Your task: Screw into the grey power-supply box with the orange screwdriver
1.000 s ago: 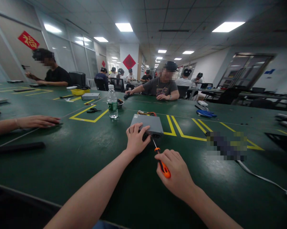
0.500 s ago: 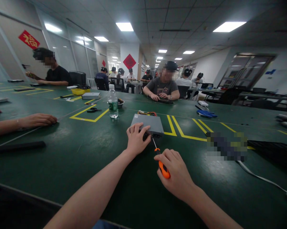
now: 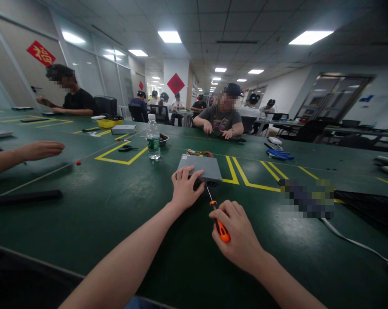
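Note:
A grey metal computer power supply (image 3: 204, 166) lies flat on the green table, its coloured wires (image 3: 198, 152) bunched at the far side. My left hand (image 3: 187, 185) grips its near left corner, fingers on the top face and thumb down at the front side. In my right hand (image 3: 235, 229) is an orange and black screwdriver (image 3: 223, 231), held with curled fingers round the handle. Its thin shaft slants up and left to the near side of the power supply, close to my left thumb. Whether the tip sits in a screw cannot be made out.
A water bottle (image 3: 153, 139) stands behind and left of the power supply, before a small bowl (image 3: 163, 138). Another person's hand (image 3: 41, 149) is at the left. Blue gloves (image 3: 280, 154) lie at the right. A co-worker (image 3: 221, 113) sits opposite.
My hands, the screwdriver and the power supply hold almost the same place. At the left, the other person's hand has lifted and drawn back, uncovering a small red object on the table.

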{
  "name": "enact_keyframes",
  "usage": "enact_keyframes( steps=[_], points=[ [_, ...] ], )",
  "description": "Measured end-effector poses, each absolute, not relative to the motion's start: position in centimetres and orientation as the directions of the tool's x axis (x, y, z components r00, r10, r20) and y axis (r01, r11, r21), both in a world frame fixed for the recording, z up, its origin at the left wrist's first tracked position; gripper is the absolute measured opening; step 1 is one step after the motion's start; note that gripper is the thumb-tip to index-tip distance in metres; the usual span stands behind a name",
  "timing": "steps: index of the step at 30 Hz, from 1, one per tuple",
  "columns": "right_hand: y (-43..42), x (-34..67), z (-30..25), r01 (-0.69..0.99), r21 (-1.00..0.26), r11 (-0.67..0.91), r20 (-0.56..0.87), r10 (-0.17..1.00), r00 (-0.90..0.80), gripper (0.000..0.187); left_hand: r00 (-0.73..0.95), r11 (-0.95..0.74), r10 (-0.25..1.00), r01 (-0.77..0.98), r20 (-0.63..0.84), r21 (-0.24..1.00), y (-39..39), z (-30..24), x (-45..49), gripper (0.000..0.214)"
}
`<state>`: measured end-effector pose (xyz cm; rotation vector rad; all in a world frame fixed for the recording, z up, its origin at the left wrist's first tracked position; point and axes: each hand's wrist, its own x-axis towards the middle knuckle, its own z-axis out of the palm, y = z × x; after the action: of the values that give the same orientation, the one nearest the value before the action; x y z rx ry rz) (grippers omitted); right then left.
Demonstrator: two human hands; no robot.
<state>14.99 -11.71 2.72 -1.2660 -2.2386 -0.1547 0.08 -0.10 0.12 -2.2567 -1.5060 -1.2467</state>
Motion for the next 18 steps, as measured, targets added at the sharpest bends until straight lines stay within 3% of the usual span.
enact_keyframes(
  steps=[8, 13, 18],
  points=[
    [-11.30, 15.14, 2.29, 0.818, -0.195, 0.541, 0.591, 0.731, -0.342, 0.018, 0.154, -0.480, 0.695, 0.826, 0.702, 0.294, -0.05, 0.09, 0.09, 0.038],
    [-11.36, 15.27, 2.35, 0.829, -0.098, 0.550, 0.524, 0.737, -0.426, 0.023, 0.147, -0.482, 0.695, 0.822, 0.704, 0.305, -0.08, 0.14, 0.11, 0.037],
    [-11.32, 15.31, 2.49, 0.818, -0.090, 0.568, 0.514, 0.730, -0.451, 0.022, 0.151, -0.483, 0.693, 0.823, 0.704, 0.298, -0.09, 0.16, 0.09, 0.036]
  ],
)
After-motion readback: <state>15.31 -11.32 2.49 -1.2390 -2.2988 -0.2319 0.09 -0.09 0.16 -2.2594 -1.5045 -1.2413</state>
